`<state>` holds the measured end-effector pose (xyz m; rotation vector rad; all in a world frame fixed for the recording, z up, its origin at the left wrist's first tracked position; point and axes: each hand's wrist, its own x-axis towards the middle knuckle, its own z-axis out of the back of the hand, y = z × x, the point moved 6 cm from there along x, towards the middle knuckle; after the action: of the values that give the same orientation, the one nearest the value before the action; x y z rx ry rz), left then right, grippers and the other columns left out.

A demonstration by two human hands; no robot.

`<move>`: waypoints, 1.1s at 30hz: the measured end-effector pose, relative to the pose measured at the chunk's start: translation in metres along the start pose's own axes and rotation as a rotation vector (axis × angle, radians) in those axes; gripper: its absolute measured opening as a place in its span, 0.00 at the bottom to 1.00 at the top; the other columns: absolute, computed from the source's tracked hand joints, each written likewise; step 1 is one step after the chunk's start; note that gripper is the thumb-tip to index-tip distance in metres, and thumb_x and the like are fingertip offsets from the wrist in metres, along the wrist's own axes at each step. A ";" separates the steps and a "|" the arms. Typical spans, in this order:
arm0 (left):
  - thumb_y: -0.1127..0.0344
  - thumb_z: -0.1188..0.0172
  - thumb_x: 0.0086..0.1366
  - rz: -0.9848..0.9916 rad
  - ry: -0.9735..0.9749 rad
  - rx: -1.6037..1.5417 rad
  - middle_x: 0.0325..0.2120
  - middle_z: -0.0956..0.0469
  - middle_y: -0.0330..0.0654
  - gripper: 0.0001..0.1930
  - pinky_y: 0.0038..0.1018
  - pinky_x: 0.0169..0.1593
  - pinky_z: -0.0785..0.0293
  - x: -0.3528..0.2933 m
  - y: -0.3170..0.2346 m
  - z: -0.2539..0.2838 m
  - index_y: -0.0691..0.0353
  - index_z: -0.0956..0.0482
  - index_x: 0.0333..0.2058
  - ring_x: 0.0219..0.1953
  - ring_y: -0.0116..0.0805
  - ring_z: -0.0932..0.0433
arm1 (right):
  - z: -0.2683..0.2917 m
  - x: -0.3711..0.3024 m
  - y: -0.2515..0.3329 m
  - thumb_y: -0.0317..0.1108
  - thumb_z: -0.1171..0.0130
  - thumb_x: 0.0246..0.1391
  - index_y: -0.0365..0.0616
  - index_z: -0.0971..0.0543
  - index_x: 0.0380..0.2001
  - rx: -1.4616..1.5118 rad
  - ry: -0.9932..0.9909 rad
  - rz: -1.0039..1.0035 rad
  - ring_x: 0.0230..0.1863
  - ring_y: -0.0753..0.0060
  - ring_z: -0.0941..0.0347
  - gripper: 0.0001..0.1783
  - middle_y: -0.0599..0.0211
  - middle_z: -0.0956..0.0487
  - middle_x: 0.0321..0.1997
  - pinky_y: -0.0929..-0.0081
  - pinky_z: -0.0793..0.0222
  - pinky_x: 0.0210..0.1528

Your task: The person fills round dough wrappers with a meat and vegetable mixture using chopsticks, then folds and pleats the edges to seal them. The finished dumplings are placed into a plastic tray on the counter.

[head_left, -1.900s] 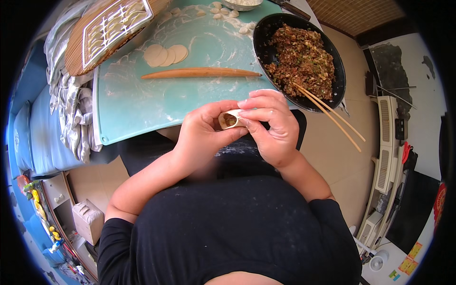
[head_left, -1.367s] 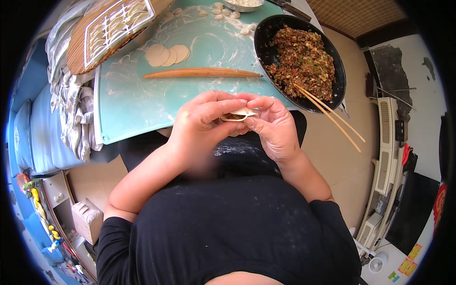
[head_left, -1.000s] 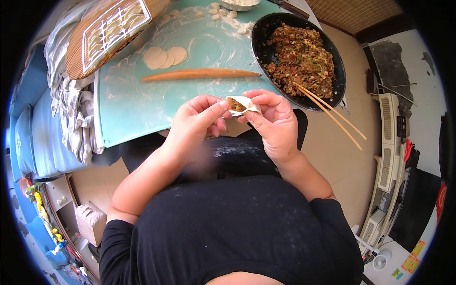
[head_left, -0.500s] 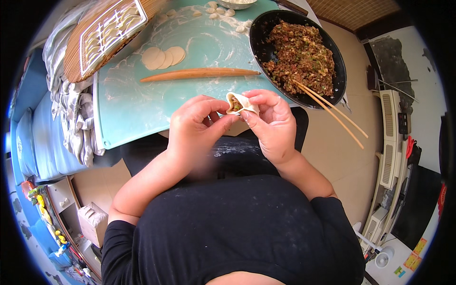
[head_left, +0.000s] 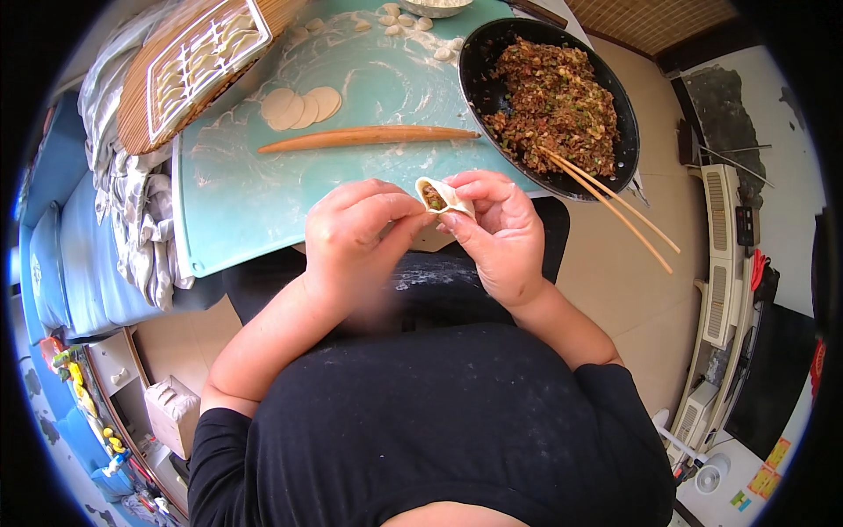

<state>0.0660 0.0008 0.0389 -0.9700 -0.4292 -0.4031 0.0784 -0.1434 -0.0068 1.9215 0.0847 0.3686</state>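
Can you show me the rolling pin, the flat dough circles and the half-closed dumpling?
Rolling pin (head_left: pixel 369 136): head view, middle of the wood.
Flat dough circles (head_left: pixel 305 111): head view, on an overlapping circle.
Half-closed dumpling (head_left: pixel 457 203): head view, on its white wrapper.

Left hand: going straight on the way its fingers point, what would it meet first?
The left hand would meet the dumpling first, whose edge it seems to pinch, then the right hand.

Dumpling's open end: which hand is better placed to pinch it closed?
Left hand, likely: its fingertips are at the open side of the dumpling, while the right hand holds the opposite end.
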 end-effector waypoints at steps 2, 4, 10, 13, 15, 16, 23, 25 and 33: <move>0.78 0.35 0.44 0.049 0.060 -0.064 0.24 0.24 0.40 0.09 0.17 0.27 0.32 -0.001 0.006 -0.001 0.65 0.24 0.26 0.24 0.25 0.27 | 0.001 0.001 -0.001 0.16 0.45 0.47 0.40 0.31 0.38 0.068 -0.007 -0.038 0.43 0.76 0.30 0.14 0.63 0.32 0.46 0.80 0.31 0.43; 0.78 0.36 0.47 0.350 0.033 -0.436 0.27 0.24 0.38 0.10 0.16 0.28 0.33 -0.008 0.020 -0.003 0.65 0.24 0.30 0.25 0.22 0.28 | 0.002 0.002 0.001 0.17 0.46 0.48 0.39 0.31 0.39 0.132 -0.012 -0.066 0.43 0.75 0.30 0.14 0.63 0.31 0.45 0.79 0.30 0.43; 0.72 0.41 0.56 0.603 0.100 -0.682 0.31 0.25 0.36 0.10 0.15 0.34 0.33 -0.012 0.041 -0.013 0.65 0.23 0.38 0.30 0.18 0.29 | 0.000 0.001 0.004 0.18 0.46 0.49 0.40 0.31 0.39 0.172 0.010 -0.150 0.43 0.75 0.29 0.13 0.62 0.30 0.45 0.80 0.28 0.41; 0.73 0.41 0.56 0.544 0.160 -0.642 0.31 0.24 0.37 0.07 0.16 0.34 0.32 -0.009 0.040 -0.013 0.66 0.22 0.34 0.31 0.20 0.28 | -0.002 0.001 0.003 0.18 0.46 0.49 0.40 0.31 0.39 0.182 0.027 -0.192 0.43 0.76 0.29 0.13 0.63 0.29 0.44 0.81 0.28 0.41; 0.73 0.41 0.55 0.489 0.171 -0.595 0.31 0.24 0.38 0.05 0.17 0.34 0.31 -0.010 0.043 -0.014 0.65 0.22 0.32 0.31 0.23 0.28 | -0.002 0.001 0.002 0.18 0.46 0.49 0.40 0.30 0.38 0.183 0.030 -0.207 0.43 0.77 0.29 0.13 0.64 0.29 0.43 0.81 0.28 0.40; 0.73 0.40 0.55 0.438 0.151 -0.583 0.31 0.24 0.38 0.05 0.19 0.34 0.31 -0.009 0.041 -0.013 0.65 0.22 0.31 0.31 0.23 0.27 | -0.002 0.001 0.001 0.18 0.46 0.49 0.40 0.30 0.38 0.181 0.029 -0.208 0.43 0.77 0.29 0.13 0.64 0.29 0.43 0.82 0.29 0.40; 0.72 0.35 0.47 0.191 0.039 -0.329 0.34 0.23 0.42 0.09 0.24 0.35 0.28 0.000 0.013 -0.005 0.62 0.22 0.30 0.34 0.32 0.25 | -0.001 0.001 0.001 0.18 0.45 0.48 0.39 0.31 0.38 0.136 -0.034 -0.118 0.41 0.79 0.30 0.12 0.64 0.29 0.42 0.82 0.31 0.44; 0.76 0.35 0.46 0.098 0.083 -0.183 0.37 0.24 0.47 0.12 0.24 0.38 0.29 0.000 0.002 -0.001 0.65 0.22 0.33 0.40 0.35 0.25 | -0.004 0.002 0.001 0.18 0.45 0.48 0.39 0.31 0.38 0.148 -0.054 -0.108 0.41 0.79 0.30 0.12 0.65 0.29 0.42 0.82 0.32 0.45; 0.74 0.33 0.41 0.032 -0.056 -0.137 0.30 0.22 0.41 0.09 0.26 0.34 0.28 -0.001 0.004 0.000 0.61 0.21 0.25 0.31 0.36 0.24 | -0.008 0.000 0.000 0.17 0.47 0.49 0.39 0.31 0.38 0.155 -0.006 -0.098 0.42 0.78 0.30 0.13 0.65 0.30 0.42 0.81 0.33 0.46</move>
<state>0.0669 0.0031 0.0359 -1.1217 -0.4407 -0.3810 0.0765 -0.1365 -0.0040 2.0620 0.2079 0.2970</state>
